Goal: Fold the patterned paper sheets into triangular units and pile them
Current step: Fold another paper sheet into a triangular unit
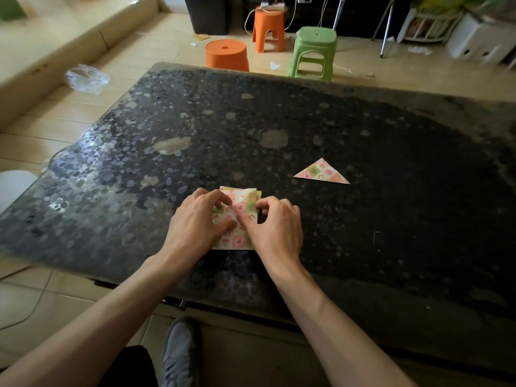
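Note:
A small stack of patterned paper sheets (242, 208), pink, green and yellow squares, lies on the dark speckled table (363, 219) near its front edge. My left hand (199, 219) rests on the stack's left side, its fingers curled and pinching the top sheet. My right hand (276, 223) covers the stack's right side, with thumb and forefinger pinching the sheet's right edge. Both hands hide much of the paper. One folded triangular unit (321, 172) of the same pattern lies flat on the table, up and to the right of my hands.
Beyond the table's far edge stand two orange stools (226, 55) and a green stool (315, 53). A crumpled clear plastic bag (86, 78) lies on the tiled floor at left. A grey shoe (178, 353) shows below the table's front edge.

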Demonstrator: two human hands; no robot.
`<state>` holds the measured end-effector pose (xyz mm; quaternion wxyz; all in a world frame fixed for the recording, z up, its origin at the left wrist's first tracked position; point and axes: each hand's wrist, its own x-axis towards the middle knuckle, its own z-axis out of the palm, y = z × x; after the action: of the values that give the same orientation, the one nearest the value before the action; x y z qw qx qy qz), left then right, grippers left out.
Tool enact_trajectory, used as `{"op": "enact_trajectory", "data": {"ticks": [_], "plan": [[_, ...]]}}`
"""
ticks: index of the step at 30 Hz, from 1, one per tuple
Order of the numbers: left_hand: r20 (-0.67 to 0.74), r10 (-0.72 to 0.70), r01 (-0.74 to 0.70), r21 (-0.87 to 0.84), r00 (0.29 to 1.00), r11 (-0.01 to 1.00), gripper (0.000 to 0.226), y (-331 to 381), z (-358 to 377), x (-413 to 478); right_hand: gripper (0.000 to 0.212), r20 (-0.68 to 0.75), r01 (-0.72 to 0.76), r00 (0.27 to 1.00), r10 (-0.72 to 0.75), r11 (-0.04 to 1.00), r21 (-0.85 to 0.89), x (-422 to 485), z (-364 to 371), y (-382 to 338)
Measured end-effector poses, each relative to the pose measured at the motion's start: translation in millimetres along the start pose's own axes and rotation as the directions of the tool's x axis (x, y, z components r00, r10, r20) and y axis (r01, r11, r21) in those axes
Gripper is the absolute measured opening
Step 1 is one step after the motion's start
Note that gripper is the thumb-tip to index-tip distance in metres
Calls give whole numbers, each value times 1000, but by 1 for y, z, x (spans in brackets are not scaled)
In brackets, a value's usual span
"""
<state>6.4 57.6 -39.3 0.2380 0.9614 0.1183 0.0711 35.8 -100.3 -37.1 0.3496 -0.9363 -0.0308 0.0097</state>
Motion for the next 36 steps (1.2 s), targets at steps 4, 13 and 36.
{"op": "enact_trajectory", "data": {"ticks": [4, 13, 36], "plan": [[11, -6, 6, -6, 1000, 1000, 39, -1, 0, 0, 36, -21, -48, 998, 53, 981, 189, 1, 2, -3], [7, 1, -1, -15, 1000, 1000, 40, 6, -5, -2, 20, 11, -122, 992, 123, 962, 246, 8, -4, 3], [333, 180, 130, -726, 926, 675, 37, 167, 52, -10, 24, 355, -311, 930, 92, 711, 631, -4, -152, 107]]}}
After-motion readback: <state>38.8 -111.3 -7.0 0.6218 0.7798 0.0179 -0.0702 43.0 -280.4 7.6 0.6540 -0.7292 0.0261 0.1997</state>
